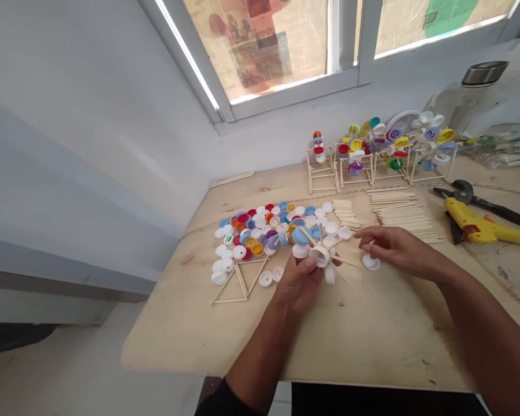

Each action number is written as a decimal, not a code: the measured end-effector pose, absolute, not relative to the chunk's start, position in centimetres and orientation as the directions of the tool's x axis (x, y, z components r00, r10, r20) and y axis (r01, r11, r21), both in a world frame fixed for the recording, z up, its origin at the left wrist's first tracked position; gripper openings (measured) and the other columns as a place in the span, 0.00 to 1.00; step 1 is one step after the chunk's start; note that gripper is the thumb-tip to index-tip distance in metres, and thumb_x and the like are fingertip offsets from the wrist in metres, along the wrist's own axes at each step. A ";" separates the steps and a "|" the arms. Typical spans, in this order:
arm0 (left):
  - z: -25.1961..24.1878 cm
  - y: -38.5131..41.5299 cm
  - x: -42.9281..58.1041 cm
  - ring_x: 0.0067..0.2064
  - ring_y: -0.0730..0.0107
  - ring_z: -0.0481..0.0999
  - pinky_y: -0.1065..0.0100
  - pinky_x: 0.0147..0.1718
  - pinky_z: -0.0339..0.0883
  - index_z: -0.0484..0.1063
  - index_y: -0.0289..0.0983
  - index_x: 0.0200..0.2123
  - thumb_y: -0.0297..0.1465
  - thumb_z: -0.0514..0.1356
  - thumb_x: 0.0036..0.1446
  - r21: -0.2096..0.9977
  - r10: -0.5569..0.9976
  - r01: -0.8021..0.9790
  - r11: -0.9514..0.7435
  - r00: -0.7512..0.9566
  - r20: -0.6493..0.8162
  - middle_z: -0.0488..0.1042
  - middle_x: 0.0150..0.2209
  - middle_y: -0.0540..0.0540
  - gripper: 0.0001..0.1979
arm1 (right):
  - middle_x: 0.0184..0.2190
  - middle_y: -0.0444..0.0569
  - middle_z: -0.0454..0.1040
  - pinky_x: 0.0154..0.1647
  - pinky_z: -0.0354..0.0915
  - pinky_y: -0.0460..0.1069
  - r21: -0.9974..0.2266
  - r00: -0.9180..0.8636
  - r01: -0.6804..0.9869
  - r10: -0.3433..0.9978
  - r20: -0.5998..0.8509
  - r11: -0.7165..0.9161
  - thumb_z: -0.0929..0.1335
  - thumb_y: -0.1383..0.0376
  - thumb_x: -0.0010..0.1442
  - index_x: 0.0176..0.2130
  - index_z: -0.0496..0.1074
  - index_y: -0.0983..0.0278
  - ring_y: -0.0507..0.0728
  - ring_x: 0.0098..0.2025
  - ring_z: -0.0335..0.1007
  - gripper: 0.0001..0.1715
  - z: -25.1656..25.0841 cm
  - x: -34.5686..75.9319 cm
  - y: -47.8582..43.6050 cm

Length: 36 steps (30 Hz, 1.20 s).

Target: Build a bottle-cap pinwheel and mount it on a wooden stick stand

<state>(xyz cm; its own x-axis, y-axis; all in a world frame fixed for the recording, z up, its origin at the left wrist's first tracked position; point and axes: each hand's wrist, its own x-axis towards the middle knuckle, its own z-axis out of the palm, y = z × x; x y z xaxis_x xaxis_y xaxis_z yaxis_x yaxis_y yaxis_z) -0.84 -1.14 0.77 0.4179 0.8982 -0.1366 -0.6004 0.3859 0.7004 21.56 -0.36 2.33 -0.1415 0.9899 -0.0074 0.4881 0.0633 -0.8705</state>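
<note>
My left hand is closed around a wheel of bottle caps and wooden sticks. Its centre is a white cap with sticks spreading outward; blue and white caps sit on some stick ends, while others are bare. To the right, my right hand hovers with the index finger stretched out and the thumb apart from it. Just below those fingers is a white bottle cap; I cannot tell whether they touch it. Beside my left hand lie two white caps and a stick frame.
Many colourful bottle caps spread behind my left hand. Bundles of sticks lie farther back. Finished stick stands with cap wheels line the wall. A yellow glue gun and black-handled pliers are at the right, near a large clear jar.
</note>
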 end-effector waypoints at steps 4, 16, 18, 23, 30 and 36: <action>1.1 -0.9 -1.1 0.37 0.59 0.79 0.55 0.44 0.70 0.72 0.37 0.35 0.35 0.73 0.38 0.672 0.936 -0.662 0.331 0.323 -0.143 0.76 0.34 0.47 0.20 | 0.28 0.47 0.76 0.28 0.61 0.48 -0.670 -0.164 0.739 0.983 -0.082 0.068 0.65 0.57 0.55 0.41 0.77 0.60 0.56 0.29 0.70 0.18 2.3 22.5 -0.3; 0.8 -0.5 -0.9 0.40 0.60 0.78 0.58 0.45 0.70 0.74 0.37 0.38 0.34 0.72 0.42 0.682 0.968 -0.689 0.245 0.212 -0.134 0.77 0.33 0.46 0.19 | 0.21 0.46 0.76 0.29 0.60 0.49 -0.582 -0.219 0.813 0.924 -0.314 -0.005 0.60 0.56 0.61 0.42 0.73 0.61 0.56 0.25 0.71 0.19 1.9 21.5 -0.4; 0.8 -0.4 -0.9 0.40 0.62 0.77 0.59 0.45 0.70 0.74 0.36 0.37 0.34 0.73 0.41 0.666 0.969 -0.704 0.245 0.200 -0.145 0.77 0.34 0.46 0.19 | 0.26 0.47 0.77 0.30 0.61 0.49 -0.615 -0.159 0.789 0.971 -0.181 0.015 0.61 0.55 0.60 0.44 0.74 0.62 0.57 0.28 0.72 0.20 1.7 21.0 -0.4; 1.2 -0.4 -0.8 0.37 0.67 0.76 0.62 0.43 0.71 0.75 0.36 0.35 0.32 0.73 0.40 0.658 0.975 -0.719 0.223 0.178 -0.135 0.77 0.34 0.48 0.17 | 0.31 0.48 0.77 0.28 0.61 0.48 -0.782 -0.121 0.620 0.993 -0.012 0.066 0.63 0.57 0.58 0.49 0.74 0.62 0.53 0.26 0.69 0.22 2.1 19.3 -1.0; 1.0 -0.3 -0.7 0.36 0.69 0.76 0.66 0.42 0.69 0.75 0.36 0.35 0.31 0.73 0.41 0.665 0.979 -0.719 0.203 0.160 -0.127 0.77 0.34 0.49 0.16 | 0.24 0.44 0.72 0.22 0.56 0.45 -0.969 -0.428 0.242 0.892 -0.146 -0.043 0.67 0.56 0.57 0.48 0.74 0.64 0.48 0.22 0.60 0.22 2.5 17.3 -2.0; 0.7 -0.1 -0.9 0.37 0.70 0.76 0.67 0.41 0.68 0.75 0.37 0.32 0.30 0.72 0.42 0.647 0.985 -0.744 0.169 0.109 -0.131 0.78 0.36 0.48 0.13 | 0.14 0.37 0.53 0.21 0.45 0.46 -0.986 0.084 -0.163 0.996 0.032 0.046 0.71 0.55 0.53 0.33 0.75 0.61 0.47 0.18 0.47 0.12 3.9 20.7 -1.1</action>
